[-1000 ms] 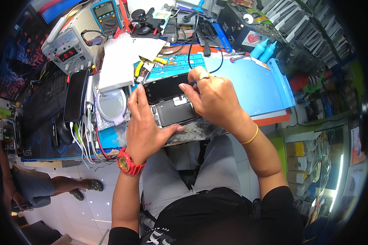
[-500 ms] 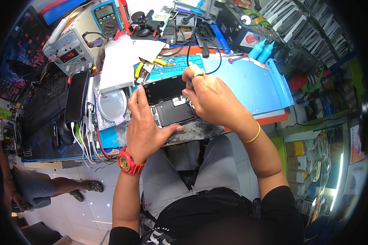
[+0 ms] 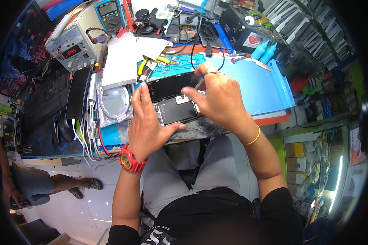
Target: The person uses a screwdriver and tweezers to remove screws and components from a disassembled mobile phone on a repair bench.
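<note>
An opened phone lies on the bench in front of me. Its dark screen panel (image 3: 171, 87) is on the far side and its body with a black battery (image 3: 177, 112) on the near side, with a small white piece (image 3: 181, 99) near where they meet. My left hand (image 3: 148, 122) spreads along the phone's left side, fingertips at the far left corner and thumb at the near edge. Over the right end, my right hand (image 3: 223, 98) pinches a slim pen-like tool (image 3: 200, 84); its tip is hard to make out. A black cable loops behind this hand.
A blue mat (image 3: 249, 87) lies to the right, with two light-blue bottles (image 3: 259, 50) behind it. Left are another phone (image 3: 78, 94), a round lens-like ring (image 3: 114, 102), white cables and a power supply (image 3: 71, 49). Yellow-handled pliers (image 3: 142, 67) lie beyond. Another person stands far left.
My right hand has drawn slightly to the right, and the slim tool shows more between its fingers. My left hand stays beside the phone. The whole view has shifted a little.
</note>
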Demonstrator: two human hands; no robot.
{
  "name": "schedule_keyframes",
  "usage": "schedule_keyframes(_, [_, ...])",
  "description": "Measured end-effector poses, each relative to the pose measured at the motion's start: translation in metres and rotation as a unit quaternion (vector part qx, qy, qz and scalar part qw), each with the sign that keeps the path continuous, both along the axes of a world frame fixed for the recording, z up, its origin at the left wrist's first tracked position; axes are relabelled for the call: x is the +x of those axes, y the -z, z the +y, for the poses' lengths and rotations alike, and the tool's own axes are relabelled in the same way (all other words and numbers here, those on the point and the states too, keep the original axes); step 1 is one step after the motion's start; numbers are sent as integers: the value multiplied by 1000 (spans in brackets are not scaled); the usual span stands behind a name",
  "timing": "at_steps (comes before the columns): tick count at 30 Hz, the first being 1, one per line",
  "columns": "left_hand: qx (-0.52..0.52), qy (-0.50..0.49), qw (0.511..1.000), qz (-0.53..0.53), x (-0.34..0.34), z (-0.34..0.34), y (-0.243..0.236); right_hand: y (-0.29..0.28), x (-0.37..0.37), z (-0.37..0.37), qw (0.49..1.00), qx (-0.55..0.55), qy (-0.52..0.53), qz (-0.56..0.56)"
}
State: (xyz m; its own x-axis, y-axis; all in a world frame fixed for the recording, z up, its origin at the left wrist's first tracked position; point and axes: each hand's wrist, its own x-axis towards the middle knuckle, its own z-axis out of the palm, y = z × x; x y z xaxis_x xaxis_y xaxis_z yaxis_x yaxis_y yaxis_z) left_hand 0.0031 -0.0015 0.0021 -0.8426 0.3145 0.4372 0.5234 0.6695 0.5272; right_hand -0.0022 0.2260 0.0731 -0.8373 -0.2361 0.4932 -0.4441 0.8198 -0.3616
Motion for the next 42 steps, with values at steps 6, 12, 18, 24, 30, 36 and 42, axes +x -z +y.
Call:
schedule_keyframes(6, [-6, -1, 1000, 8, 0, -1, 1, 0, 1, 5, 1000, 10, -15, -1])
schedule_keyframes(12, [-7, 1, 1000, 10, 0, 0, 0, 4, 9, 6, 991, -133, -19, -27])
schedule_keyframes(18, [14, 1, 1000, -6, 1, 0, -1, -5, 29, 52, 945, -326, 25, 14])
schedule_keyframes(24, [14, 1, 1000, -3, 0, 1, 0, 9, 40, 141, 910, -377, 175, -6])
schedule_keyframes(30, [13, 1, 1000, -6, 0, 2, -1, 44, 41, 166, 955, -132, 263, -44])
schedule_keyframes(36, [9, -1, 1000, -4, 1, 1, 0, 45, 45, 153, 958, -103, 240, -121])
schedule_keyframes(42, [9, -1, 1000, -6, 1, 1, 0, 33, 35, 133, 966, -34, 200, -161])
